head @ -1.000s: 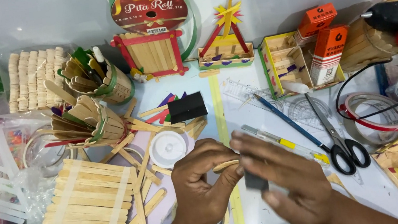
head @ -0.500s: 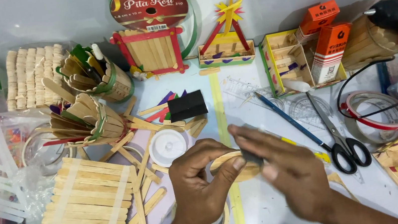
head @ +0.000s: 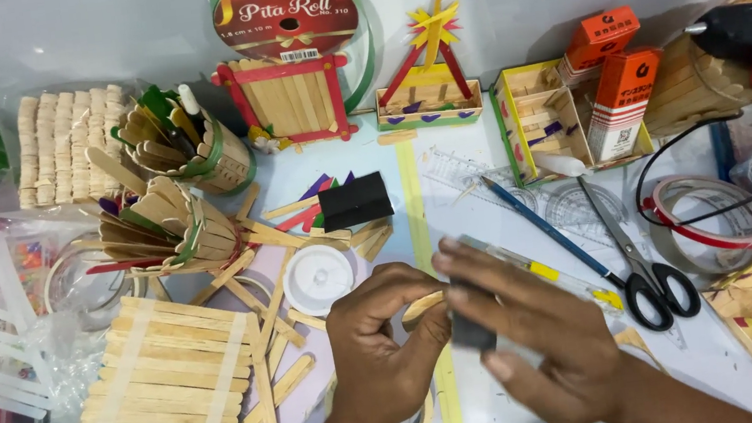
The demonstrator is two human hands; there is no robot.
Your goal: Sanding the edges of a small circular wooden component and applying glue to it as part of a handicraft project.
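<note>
Person's body, head view — two bare hands and forearms only.

Left hand (head: 383,349): no glove, ring or wristband; short, plain, unpainted nails; forearm uncovered to the frame's lower edge.

Right hand (head: 530,336): likewise ungloved and ringless — short natural nails, no watch or bracelet, no sleeve on the visible forearm.

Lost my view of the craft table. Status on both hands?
Left hand pinching a curved wooden stick. Right hand pressing a small dark block against it. Scissors and white lid nearby, not obstructing.
</note>
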